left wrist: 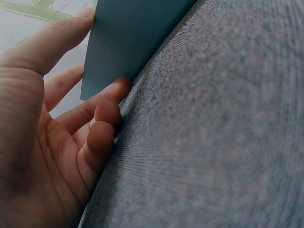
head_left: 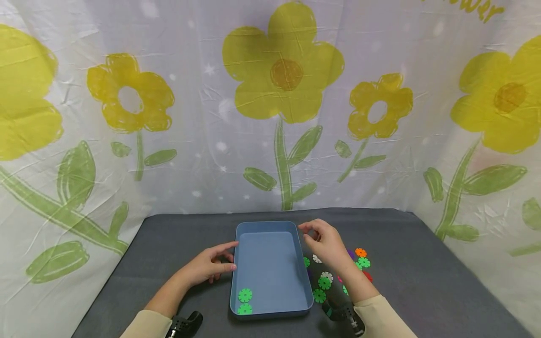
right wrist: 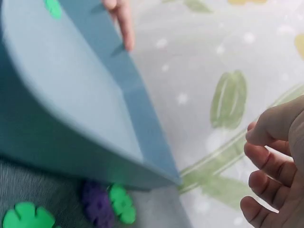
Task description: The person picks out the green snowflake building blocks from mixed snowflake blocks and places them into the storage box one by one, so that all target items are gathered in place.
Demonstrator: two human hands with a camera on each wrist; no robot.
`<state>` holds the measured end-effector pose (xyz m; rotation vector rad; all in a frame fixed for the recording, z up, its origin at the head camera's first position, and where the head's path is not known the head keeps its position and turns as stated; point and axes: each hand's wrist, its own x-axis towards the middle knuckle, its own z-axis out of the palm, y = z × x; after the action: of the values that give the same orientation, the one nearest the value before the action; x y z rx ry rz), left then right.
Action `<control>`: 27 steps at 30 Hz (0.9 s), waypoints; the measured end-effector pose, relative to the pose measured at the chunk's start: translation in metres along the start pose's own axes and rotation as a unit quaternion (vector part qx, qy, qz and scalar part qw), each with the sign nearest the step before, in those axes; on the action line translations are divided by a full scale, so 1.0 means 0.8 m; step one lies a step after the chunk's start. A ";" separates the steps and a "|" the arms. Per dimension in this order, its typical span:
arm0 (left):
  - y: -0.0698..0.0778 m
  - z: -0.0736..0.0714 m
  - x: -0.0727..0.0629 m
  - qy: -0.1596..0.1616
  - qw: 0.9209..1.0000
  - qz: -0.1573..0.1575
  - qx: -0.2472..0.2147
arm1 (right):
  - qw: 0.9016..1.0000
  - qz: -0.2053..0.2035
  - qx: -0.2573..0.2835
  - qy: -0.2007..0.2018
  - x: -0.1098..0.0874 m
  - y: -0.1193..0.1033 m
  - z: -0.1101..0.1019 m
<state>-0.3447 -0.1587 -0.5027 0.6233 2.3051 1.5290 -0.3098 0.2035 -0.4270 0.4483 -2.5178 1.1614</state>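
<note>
A shallow blue tray [head_left: 272, 265] lies lengthwise before me, with two green notched discs [head_left: 245, 295] in its near left corner. My left hand [head_left: 207, 266] is at the tray's left side. In the left wrist view its fingertips [left wrist: 84, 14] touch the outer wall [left wrist: 126, 42], and the lower fingers are bent on the cloth. Beside the far right corner, my right hand [head_left: 326, 244] hovers with loosely curled fingers and nothing held. The right wrist view shows that hand [right wrist: 280, 161] apart from the tray wall [right wrist: 95, 152].
Several loose notched discs [head_left: 324, 283] in green, white, orange, red and purple lie right of the tray, partly under my right forearm. Dark grey cloth [head_left: 431, 281] covers the table. A flower-printed curtain [head_left: 198, 155] hangs behind and at both sides.
</note>
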 end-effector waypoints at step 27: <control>0.001 0.001 -0.001 0.002 1.000 0.002 -0.002 | 0.961 -0.016 -0.248 -0.122 -0.010 0.062 0.033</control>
<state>-0.3436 -0.1585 -0.5025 0.6252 2.3042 1.5381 -0.3274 0.2144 -0.4796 0.5139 -2.8676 0.4454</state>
